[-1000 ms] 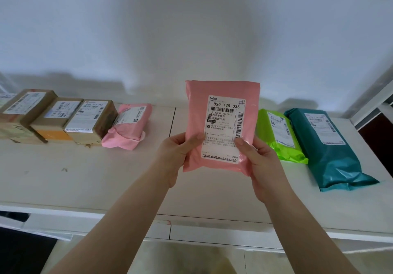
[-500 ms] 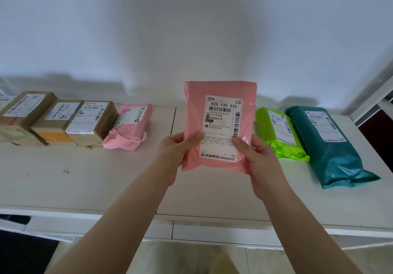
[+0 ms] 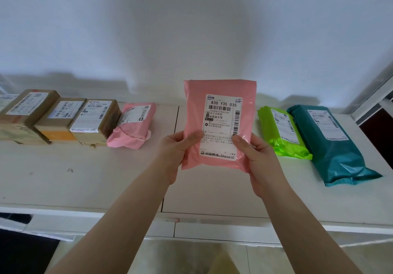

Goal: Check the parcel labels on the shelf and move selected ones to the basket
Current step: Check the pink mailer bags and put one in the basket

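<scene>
I hold a flat pink parcel [image 3: 219, 95] upright above the white shelf [image 3: 85, 180], its white label facing me and reading 830 Y35 035. My left hand [image 3: 176, 150] grips its lower left edge, thumb on the front. My right hand [image 3: 257, 158] grips the lower right edge, thumb on the label. On the shelf lie a smaller pink parcel [image 3: 134, 127], a bright green parcel [image 3: 280, 133] and a teal parcel [image 3: 331, 144]. Three cardboard boxes [image 3: 61, 118] stand in a row at the left. No basket is in view.
A white wall rises behind the shelf. A white frame post [image 3: 374, 97] and a dark opening close off the right end. The shelf's front edge [image 3: 212, 222] runs below my forearms, with pale floor beneath it.
The held pink parcel has shifted slightly left and turned a little straighter toward me. Both hands keep the same grip.
</scene>
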